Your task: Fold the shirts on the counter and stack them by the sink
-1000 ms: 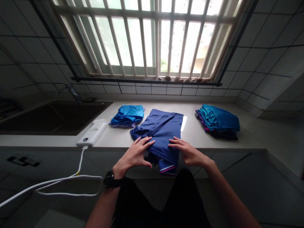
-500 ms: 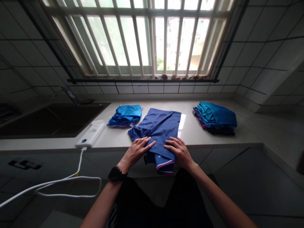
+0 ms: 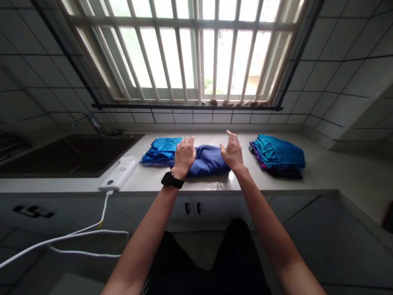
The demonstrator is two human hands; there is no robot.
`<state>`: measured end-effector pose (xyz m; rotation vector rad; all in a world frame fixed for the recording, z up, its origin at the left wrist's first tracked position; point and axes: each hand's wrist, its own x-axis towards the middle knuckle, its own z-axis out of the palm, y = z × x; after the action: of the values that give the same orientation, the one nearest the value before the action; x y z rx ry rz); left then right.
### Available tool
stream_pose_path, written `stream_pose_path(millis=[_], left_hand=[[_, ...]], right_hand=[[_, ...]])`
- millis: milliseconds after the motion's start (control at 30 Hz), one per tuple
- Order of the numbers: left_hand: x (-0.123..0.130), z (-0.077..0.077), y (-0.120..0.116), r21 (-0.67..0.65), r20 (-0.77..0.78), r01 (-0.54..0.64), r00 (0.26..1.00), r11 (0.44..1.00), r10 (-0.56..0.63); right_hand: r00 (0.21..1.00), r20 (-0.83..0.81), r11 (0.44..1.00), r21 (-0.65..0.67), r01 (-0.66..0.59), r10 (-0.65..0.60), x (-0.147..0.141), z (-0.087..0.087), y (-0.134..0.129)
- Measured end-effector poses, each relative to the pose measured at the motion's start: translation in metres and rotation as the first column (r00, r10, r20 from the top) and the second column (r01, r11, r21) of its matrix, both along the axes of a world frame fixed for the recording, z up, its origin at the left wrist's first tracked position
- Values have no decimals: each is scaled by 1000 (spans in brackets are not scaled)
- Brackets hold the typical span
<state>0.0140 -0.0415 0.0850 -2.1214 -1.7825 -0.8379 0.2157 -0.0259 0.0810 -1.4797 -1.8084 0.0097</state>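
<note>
A dark-blue garment lies folded over into a wide bundle on the countertop in front of me; its exact kind is hidden by the folds. At its left end is my left hand, with a black watch on the wrist and the thumb held apart from the fingers. Over the right end, my right hand has its fingers raised and spread from the thumb. Neither hand is closed on the cloth. Just left of the bundle, partly behind my left hand, sits a stack of bright-blue folded clothes.
A taller pile of teal and purple clothes stands to the right. On the left, a white power bank with a white cable lies beside the dark sink. A barred window is behind the white countertop.
Both hands have moved forward, away from me. The garment's near part, with its striped trim, has been folded away from the counter edge, and the hands have lifted off the flat cloth.
</note>
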Motion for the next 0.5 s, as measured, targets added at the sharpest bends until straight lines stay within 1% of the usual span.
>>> stream_pose_path(millis=[33, 100, 167, 200, 233, 267, 333, 400, 500], left_hand=[[4, -9, 0, -41, -35, 16, 999, 999, -18], [9, -33, -5, -156, -97, 55, 993, 986, -71], [11, -56, -10, -261, -136, 48, 987, 964, -85], [10, -65, -11, -300, -145, 34, 986, 953, -81], [10, -71, -12, -330, -148, 21, 986, 944, -74], [9, -75, -13, -352, -146, 15, 987, 936, -70], [7, -77, -12, -378, -133, 5, 989, 926, -60], [6, -73, -11, -411, -116, -24, 993, 912, -26], [4, -66, -11, -499, -88, -50, 996, 865, 7]], right_hand=[[998, 37, 998, -38, -43, 44, -2, -7, 3], [983, 123, 970, -218, -108, 137, -6, -26, 5], [965, 187, 908, -409, -94, 184, -8, -45, 5], [959, 208, 880, -468, -76, 194, -9, -53, 4], [955, 223, 864, -499, -60, 195, -9, -59, 4], [954, 232, 860, -508, -49, 191, -9, -63, 4], [952, 241, 863, -503, -43, 188, -7, -68, 5], [952, 244, 867, -496, -40, 183, -6, -68, 6], [956, 235, 871, -489, -42, 178, -7, -67, 4]])
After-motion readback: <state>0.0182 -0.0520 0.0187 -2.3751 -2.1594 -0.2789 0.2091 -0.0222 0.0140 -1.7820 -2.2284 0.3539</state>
